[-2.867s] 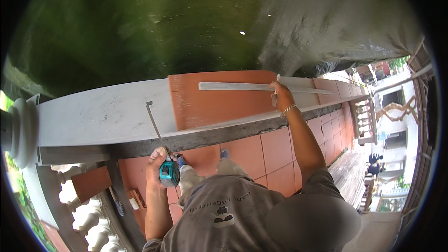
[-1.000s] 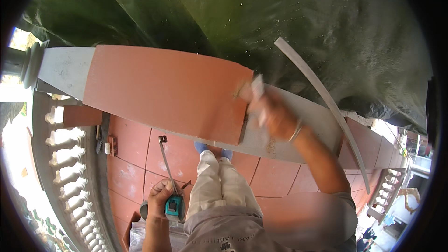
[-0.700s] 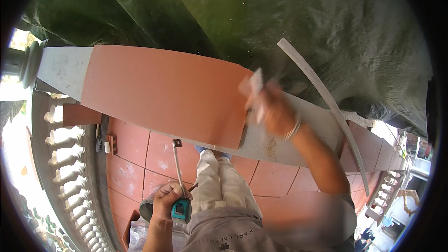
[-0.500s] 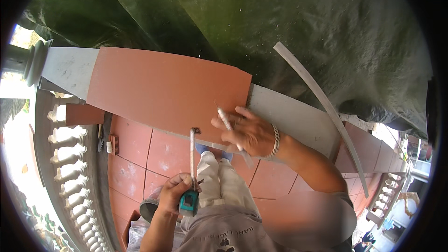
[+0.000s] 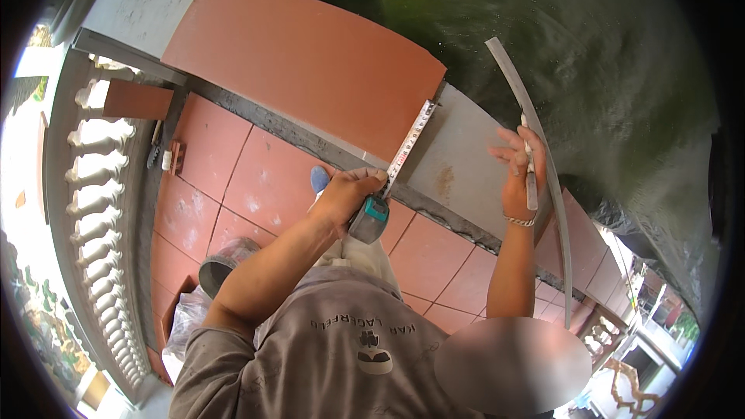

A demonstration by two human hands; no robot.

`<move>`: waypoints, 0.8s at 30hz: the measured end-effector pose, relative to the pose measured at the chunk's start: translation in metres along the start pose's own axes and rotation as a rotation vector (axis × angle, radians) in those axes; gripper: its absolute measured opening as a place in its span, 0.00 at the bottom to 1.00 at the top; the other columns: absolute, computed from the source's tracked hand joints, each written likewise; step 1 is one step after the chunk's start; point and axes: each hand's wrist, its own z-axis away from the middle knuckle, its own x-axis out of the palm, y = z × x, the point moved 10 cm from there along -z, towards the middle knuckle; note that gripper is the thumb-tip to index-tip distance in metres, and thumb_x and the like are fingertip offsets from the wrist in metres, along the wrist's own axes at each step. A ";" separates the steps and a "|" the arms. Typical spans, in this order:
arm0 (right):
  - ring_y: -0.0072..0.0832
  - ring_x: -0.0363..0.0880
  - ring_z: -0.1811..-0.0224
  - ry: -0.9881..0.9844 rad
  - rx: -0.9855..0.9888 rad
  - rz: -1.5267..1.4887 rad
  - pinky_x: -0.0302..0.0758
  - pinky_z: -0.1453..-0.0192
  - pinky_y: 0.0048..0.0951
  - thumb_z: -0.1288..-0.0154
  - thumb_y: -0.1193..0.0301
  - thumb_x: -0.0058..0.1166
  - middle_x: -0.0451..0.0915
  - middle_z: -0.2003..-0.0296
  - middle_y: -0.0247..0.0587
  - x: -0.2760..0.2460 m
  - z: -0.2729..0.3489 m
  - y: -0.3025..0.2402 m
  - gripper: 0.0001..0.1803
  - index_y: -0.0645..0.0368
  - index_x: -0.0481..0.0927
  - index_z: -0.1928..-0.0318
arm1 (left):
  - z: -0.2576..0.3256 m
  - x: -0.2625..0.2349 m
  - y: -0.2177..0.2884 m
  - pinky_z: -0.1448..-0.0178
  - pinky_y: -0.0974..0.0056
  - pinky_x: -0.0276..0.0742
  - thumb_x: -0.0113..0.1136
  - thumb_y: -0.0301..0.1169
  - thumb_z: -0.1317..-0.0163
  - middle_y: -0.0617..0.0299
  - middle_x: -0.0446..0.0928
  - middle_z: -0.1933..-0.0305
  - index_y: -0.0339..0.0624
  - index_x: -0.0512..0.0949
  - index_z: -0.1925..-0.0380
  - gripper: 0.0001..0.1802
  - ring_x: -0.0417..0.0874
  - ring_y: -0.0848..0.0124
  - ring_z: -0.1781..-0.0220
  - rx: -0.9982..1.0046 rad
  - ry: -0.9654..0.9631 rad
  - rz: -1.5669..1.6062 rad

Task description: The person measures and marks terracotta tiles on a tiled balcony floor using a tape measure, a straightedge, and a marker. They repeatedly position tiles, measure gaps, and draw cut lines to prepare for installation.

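Observation:
My left hand (image 5: pixel 353 194) grips a teal and black tape measure (image 5: pixel 369 219). Its white blade (image 5: pixel 408 143) runs out along the right edge of a large terracotta tile (image 5: pixel 310 70), the tip near the tile's far right corner. The tile lies on a grey ledge (image 5: pixel 473 155). Off to the right, my right hand (image 5: pixel 521 163) is raised with a slim white pen-like tool (image 5: pixel 530 159) held in its fingers, a fine point at the top and a grey lower end. The hand is beside a long grey strip (image 5: pixel 547 163); whether they touch I cannot tell.
Dark green sheeting (image 5: pixel 605 54) spreads beyond the ledge. Reddish floor tiles (image 5: pixel 240 178) lie below, with a bucket (image 5: pixel 221 264) and a plastic bag (image 5: pixel 186 314) at lower left. White balusters (image 5: pixel 97 202) line the left; a smaller terracotta piece (image 5: pixel 138 99) rests near them.
My left hand has moved the tape measure right and forward, bringing the blade to the tile's right edge. My right hand has left the tile, moving right with the pen-like tool.

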 end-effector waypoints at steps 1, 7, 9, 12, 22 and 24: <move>0.31 0.85 0.63 0.020 0.015 0.009 0.80 0.55 0.31 0.22 0.55 0.43 0.84 0.52 0.52 -0.004 0.004 0.003 0.25 0.62 0.69 0.39 | 0.000 0.000 0.001 0.65 0.67 0.76 0.57 0.33 0.30 0.61 0.80 0.69 0.37 0.81 0.63 0.10 0.80 0.74 0.70 -0.001 0.004 0.002; 0.30 0.84 0.63 0.018 0.152 0.065 0.81 0.54 0.32 0.23 0.51 0.45 0.84 0.52 0.52 -0.010 0.029 0.025 0.26 0.61 0.71 0.40 | 0.007 0.011 0.008 0.65 0.68 0.77 0.57 0.35 0.29 0.60 0.81 0.69 0.36 0.80 0.62 0.12 0.81 0.73 0.70 0.035 0.046 0.049; 0.30 0.84 0.63 0.021 0.169 0.004 0.81 0.55 0.33 0.23 0.53 0.48 0.84 0.53 0.51 -0.004 0.034 0.026 0.25 0.61 0.71 0.40 | 0.009 0.013 0.011 0.65 0.68 0.78 0.57 0.35 0.30 0.60 0.81 0.69 0.36 0.80 0.62 0.12 0.81 0.74 0.70 0.046 0.065 0.053; 0.30 0.84 0.63 0.023 0.182 -0.013 0.81 0.56 0.34 0.25 0.56 0.53 0.84 0.55 0.49 0.018 0.031 0.024 0.23 0.61 0.72 0.43 | 0.011 0.014 0.014 0.64 0.68 0.75 0.57 0.33 0.29 0.62 0.80 0.67 0.34 0.82 0.60 0.12 0.79 0.74 0.69 0.052 0.051 0.003; 0.36 0.84 0.61 0.021 -0.006 0.142 0.81 0.56 0.34 0.42 0.66 0.69 0.80 0.61 0.46 0.107 -0.038 0.021 0.23 0.62 0.72 0.51 | 0.003 0.016 0.012 0.64 0.68 0.77 0.57 0.33 0.28 0.61 0.81 0.68 0.32 0.81 0.60 0.12 0.80 0.74 0.69 0.064 0.021 -0.009; 0.33 0.83 0.62 0.003 0.021 0.119 0.81 0.56 0.32 0.42 0.70 0.67 0.80 0.60 0.45 0.113 -0.044 0.028 0.23 0.63 0.72 0.50 | 0.002 0.016 0.011 0.63 0.68 0.77 0.57 0.33 0.28 0.60 0.81 0.68 0.32 0.81 0.59 0.12 0.80 0.73 0.69 0.072 0.006 0.025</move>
